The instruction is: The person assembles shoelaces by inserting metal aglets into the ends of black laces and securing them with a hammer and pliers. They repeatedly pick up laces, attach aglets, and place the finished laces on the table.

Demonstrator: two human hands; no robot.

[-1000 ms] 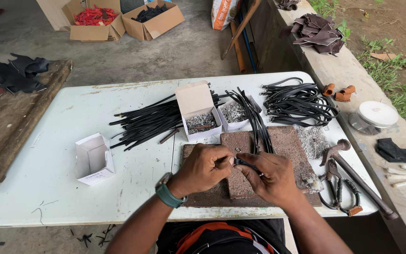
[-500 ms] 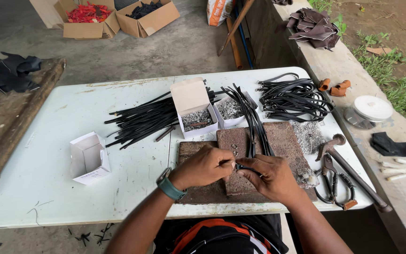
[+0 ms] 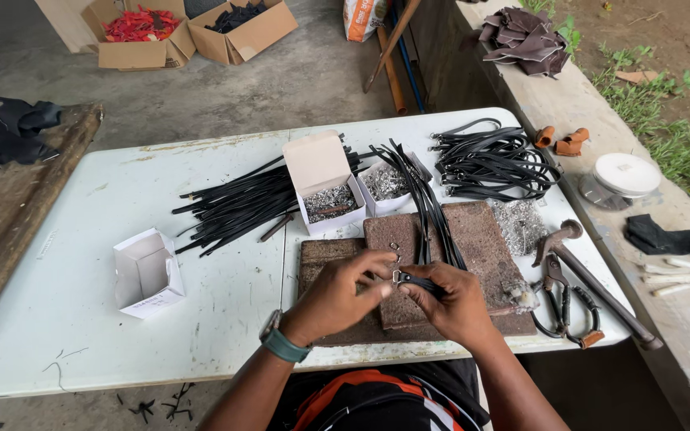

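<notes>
My left hand (image 3: 337, 294) and my right hand (image 3: 450, 302) meet over a brown stone slab (image 3: 481, 239) at the table's near edge. Between their fingertips they pinch the end of a black strap (image 3: 415, 280) with a small metal buckle (image 3: 398, 276) on it. My left wrist wears a teal watch. More black straps (image 3: 429, 211) lie across the slab just beyond my hands. Two small open white boxes (image 3: 325, 187) of metal fittings stand behind the slab.
A white table (image 3: 81, 239) holds a pile of black strips (image 3: 237, 203) at centre, looped straps (image 3: 493, 164) at right, an empty white box (image 3: 145, 271) at left. Pliers (image 3: 565, 299) and a hammer (image 3: 592, 279) lie at right. Cardboard boxes (image 3: 193, 32) sit on the floor beyond.
The hands have shifted slightly while working the strap end; the buckle now shows between the fingertips. The camera view has moved a little.
</notes>
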